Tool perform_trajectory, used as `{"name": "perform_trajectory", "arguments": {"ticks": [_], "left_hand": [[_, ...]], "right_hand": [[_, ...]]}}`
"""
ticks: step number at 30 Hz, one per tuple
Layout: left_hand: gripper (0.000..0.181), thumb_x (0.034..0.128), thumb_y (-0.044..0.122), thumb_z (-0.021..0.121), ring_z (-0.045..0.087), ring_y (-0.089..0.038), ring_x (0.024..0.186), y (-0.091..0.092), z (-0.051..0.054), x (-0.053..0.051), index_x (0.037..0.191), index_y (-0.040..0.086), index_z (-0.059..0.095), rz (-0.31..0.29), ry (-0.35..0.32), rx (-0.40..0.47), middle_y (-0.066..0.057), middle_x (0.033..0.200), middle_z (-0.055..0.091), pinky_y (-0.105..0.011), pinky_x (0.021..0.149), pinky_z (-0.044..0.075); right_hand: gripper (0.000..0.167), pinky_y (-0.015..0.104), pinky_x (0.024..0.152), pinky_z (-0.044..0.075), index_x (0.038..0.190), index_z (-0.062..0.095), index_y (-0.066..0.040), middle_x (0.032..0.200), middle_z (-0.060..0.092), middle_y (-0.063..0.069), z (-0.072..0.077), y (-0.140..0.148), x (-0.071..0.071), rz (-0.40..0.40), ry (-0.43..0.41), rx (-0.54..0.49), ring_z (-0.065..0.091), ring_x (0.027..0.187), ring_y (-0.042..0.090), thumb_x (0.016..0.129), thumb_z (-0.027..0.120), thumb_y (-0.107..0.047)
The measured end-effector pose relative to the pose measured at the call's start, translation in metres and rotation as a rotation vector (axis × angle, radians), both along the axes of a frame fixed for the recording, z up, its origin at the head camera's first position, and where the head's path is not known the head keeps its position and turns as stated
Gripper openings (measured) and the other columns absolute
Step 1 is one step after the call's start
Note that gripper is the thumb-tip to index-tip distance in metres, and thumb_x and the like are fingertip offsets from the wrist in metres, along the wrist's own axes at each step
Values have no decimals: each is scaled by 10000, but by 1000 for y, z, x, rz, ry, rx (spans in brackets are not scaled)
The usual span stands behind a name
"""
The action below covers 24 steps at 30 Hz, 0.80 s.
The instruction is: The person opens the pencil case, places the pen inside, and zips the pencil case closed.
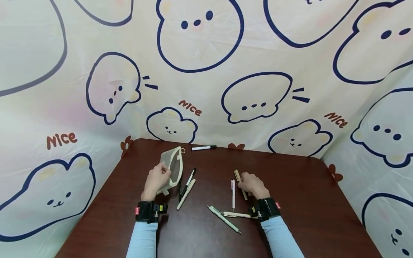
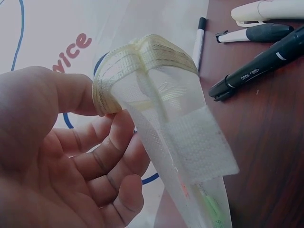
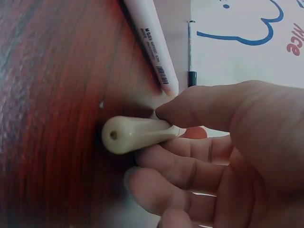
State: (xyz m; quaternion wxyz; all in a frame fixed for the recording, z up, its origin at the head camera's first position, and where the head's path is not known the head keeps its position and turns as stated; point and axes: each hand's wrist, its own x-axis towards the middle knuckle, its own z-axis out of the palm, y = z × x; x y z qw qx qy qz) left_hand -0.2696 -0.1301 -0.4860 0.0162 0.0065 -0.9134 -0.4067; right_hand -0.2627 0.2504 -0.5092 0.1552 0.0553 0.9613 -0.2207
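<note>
Before a cartoon-printed backdrop (image 1: 206, 89), we look down on a dark brown table (image 1: 187, 236). Right of its middle, at or just above the surface, the tan pen (image 1: 237, 175) is pinched by the right hand's (image 1: 254, 185) thumb and fingers; we judge it light, stiff and slightly slippery, best taken mid-barrel. A white pen (image 1: 233, 195) lies just beside it, a green pen (image 1: 224, 219) nearer us. Well to the left, the left hand (image 1: 157, 180) pinches the rim of a translucent pouch (image 1: 166, 157), likely soft and floppy, so we favour its firmer edge.
</note>
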Motion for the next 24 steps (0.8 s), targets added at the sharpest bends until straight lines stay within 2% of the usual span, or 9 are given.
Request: {"name": "perform_trajectory", "arguments": {"ticks": [4,8,15,19,24], "left_hand": [[108,892,213,549,555,-194,678,-2,0,0,888,112,585,22,5,-7,-54,802,603,-291,582,392],[110,894,211,552,558,-193,679,-3,-1,1,891,107,588,8,18,-2,-61,805,607,-289,585,404],[98,880,198,565,547,-187,652,-2,-3,3,875,104,591,13,7,7,-59,795,612,-290,564,400],[115,891,200,557,549,-186,660,-1,-3,2,892,91,593,-8,20,10,-69,809,615,-287,566,405],[110,894,196,558,544,-185,657,3,-2,1,884,92,593,-11,19,7,-65,790,607,-287,569,403]], "right_hand": [[170,320,467,420,912,553,-67,725,565,106,1,-3,-4,28,20,-19,580,538,244,931,604,-228],[183,323,469,416,872,536,-65,699,565,106,3,-7,-7,51,66,-75,560,529,244,941,594,-224],[179,323,462,439,884,583,-81,664,619,107,2,-22,-16,113,93,-319,573,497,247,962,574,-242],[177,338,467,456,917,617,-64,637,614,109,0,-31,-20,99,87,-449,566,474,253,970,584,-230],[199,358,473,481,985,641,-37,682,633,103,2,-41,-23,86,63,-585,575,485,254,967,591,-229]]}}
